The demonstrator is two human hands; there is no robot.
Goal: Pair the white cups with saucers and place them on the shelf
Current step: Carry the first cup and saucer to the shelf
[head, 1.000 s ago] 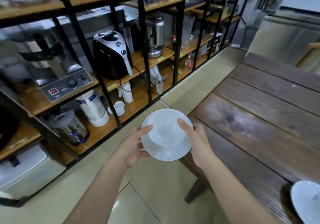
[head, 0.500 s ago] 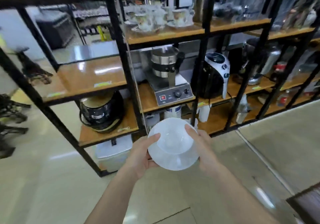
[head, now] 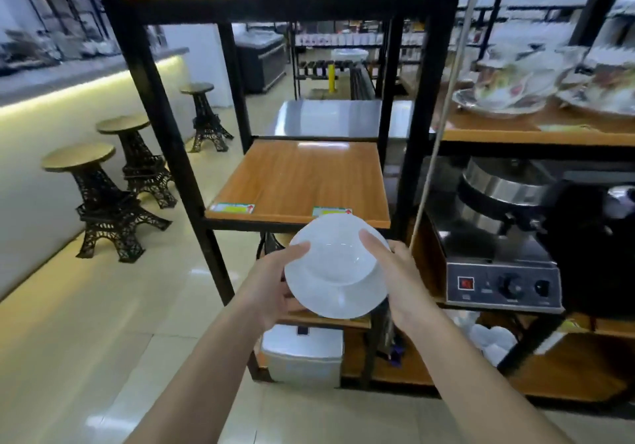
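Bare wooden shelf (head: pixel 295 175) sat just ahead of and above our cup (head: pixel 338 251) and saucer (head: pixel 335 295).
We gripped the pair with left hand (head: pixel 275 282) and right hand (head: pixel 398 278) on opposite rims.

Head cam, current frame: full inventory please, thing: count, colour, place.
Round white ceramic cup on white saucer: 1 pair, white, held at centre in front of the shelf.
Bare orange-brown wooden shelf board: 1, centre, behind the cup.
Black metal shelving frame: 1, black, left to right.
Floral china cups on saucers: at least 2, blurred, upper right shelf.
Steel countertop appliance with knobs: 1, silver and black, right middle shelf.
Small white cups: several, count unclear, lower right shelf.
White plastic box: 1, bottom centre.
Tower-shaped black stools with round tops: 3, left floor.
Left hand: holds saucer's left edge.
Right hand: holds right edge.
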